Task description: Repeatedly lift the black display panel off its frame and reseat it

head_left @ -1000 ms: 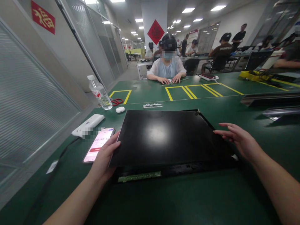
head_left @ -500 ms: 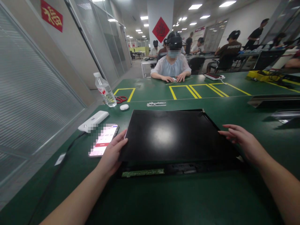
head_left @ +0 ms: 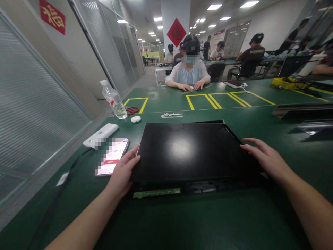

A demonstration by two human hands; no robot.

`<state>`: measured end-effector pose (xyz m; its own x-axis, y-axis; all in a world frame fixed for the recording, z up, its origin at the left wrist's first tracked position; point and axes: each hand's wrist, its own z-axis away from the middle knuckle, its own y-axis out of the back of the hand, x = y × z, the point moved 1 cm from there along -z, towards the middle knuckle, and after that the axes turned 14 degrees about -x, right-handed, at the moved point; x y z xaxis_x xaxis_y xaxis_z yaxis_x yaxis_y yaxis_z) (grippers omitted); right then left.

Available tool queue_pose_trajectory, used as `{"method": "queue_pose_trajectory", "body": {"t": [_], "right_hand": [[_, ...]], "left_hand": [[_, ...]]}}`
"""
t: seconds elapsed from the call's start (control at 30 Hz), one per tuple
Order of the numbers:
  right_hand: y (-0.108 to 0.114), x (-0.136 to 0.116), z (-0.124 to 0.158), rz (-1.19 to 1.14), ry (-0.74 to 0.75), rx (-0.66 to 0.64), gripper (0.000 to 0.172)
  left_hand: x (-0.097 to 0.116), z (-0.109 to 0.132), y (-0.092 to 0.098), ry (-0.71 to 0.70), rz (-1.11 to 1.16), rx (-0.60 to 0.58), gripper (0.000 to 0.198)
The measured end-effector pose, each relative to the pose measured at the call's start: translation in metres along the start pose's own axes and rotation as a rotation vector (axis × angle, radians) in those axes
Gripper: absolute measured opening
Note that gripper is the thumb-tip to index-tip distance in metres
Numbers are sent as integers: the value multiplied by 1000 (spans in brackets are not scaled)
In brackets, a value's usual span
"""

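The panel (head_left: 166,152) has shifted right over the frame (head_left: 203,187), so the two look better lined up. Your left grip (head_left: 124,173) pinches the panel at the frame's left side; your right grip (head_left: 268,159), part-curled, is at the frame's right edge, any hold unclear.

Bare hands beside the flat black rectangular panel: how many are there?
2. The left hand grips the left edge of the panel; the right hand is at its right side, contact unclear. Some fingers may be hidden.
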<state>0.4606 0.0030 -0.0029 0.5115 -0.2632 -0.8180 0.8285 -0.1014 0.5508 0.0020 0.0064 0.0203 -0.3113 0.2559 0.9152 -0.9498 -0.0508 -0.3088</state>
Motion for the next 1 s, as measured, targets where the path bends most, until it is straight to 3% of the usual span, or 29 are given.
{"method": "queue_pose_trajectory", "body": {"t": [0.2, 0.67, 1.0], "right_hand": [[0, -1, 0, 18, -14, -6, 56], [-1, 9, -4, 36, 49, -3, 53], [0, 10, -7, 58, 41, -2, 61]], "left_hand": [[2, 2, -5, 6, -3, 65, 52], [-9, 0, -1, -79, -31, 73, 45], [-13, -4, 2, -62, -32, 97, 46]]}}
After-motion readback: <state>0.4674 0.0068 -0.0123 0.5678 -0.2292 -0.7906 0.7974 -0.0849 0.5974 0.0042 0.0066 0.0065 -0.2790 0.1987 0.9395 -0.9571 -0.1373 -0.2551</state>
